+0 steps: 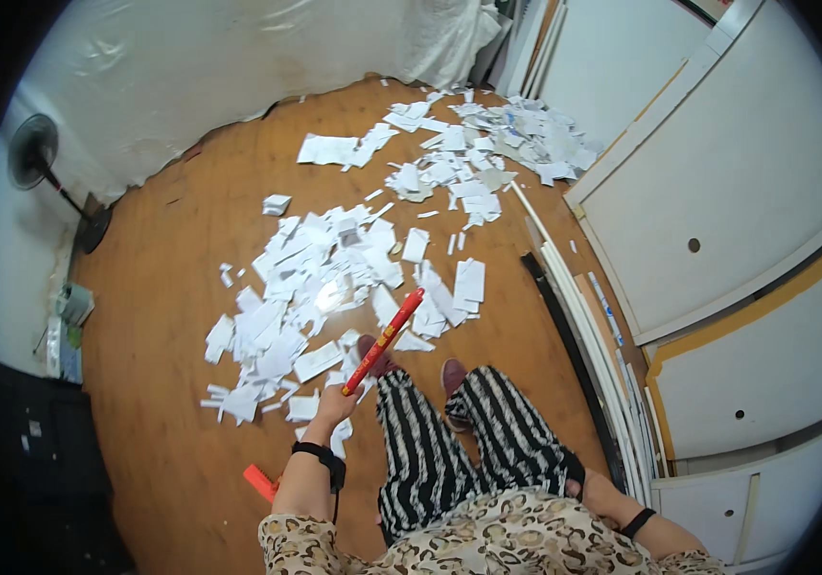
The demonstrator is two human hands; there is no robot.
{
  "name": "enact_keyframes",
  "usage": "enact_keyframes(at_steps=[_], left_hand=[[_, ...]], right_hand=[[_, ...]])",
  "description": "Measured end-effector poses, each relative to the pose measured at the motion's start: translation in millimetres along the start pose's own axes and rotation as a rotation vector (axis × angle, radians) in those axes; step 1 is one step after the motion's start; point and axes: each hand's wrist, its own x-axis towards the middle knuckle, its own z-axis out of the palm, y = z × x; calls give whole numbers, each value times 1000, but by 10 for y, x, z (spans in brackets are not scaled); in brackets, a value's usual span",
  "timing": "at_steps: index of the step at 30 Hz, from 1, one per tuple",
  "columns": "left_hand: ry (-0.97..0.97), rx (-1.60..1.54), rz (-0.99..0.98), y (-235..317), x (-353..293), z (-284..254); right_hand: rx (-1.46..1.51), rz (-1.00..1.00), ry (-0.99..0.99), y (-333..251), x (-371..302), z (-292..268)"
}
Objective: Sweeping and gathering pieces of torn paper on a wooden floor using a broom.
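My left hand point(337, 404) is closed round a red pole point(384, 340) with gold markings, whose rounded tip points up and away over the scattered paper. A flat orange-red piece point(260, 482) shows on the far side of my left forearm, roughly in line with the pole; my arm hides whether the two are joined. Near my right thigh is my right hand point(595, 489), mostly hidden, against the black-and-white striped trousers point(516, 422). Its fingers cannot be made out. Just past the pole lies a wide heap of white paper scraps point(310, 273) on the wooden floor point(171, 287).
More paper scraps point(535, 139) pile up in the far right corner. White panels with round holes point(717, 192) lean along the right, with long white and black strips point(574, 359) on the floor beside them. A standing fan point(35, 153) is at the far left, a black case point(32, 460) nearer.
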Motion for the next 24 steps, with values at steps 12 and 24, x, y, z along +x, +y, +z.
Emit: enact_keyframes(at_steps=[12,24], left_hand=[[145,-166,-54,-20,-1240,-104],[146,-141,30,241,-1559,-9]], right_hand=[[245,3,-99,-298,-303,-210],[-182,-425,317,-202,226,346]])
